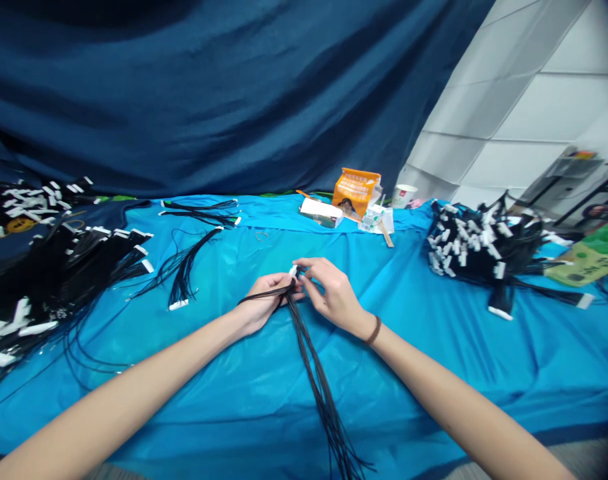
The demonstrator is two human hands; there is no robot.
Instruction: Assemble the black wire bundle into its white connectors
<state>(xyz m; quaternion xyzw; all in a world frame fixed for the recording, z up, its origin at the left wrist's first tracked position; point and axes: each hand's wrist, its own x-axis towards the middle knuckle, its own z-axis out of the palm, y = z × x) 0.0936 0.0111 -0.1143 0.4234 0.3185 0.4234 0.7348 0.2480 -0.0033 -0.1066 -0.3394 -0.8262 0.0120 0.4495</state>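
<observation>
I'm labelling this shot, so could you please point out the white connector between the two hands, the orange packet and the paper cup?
White connector [293, 271]: head view, on its exposed white body.
Orange packet [355, 195]: head view, on its front.
Paper cup [403, 197]: head view, on its side wall.

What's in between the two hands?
In the head view, a white connector and black wires are between the left hand and the right hand.
</observation>
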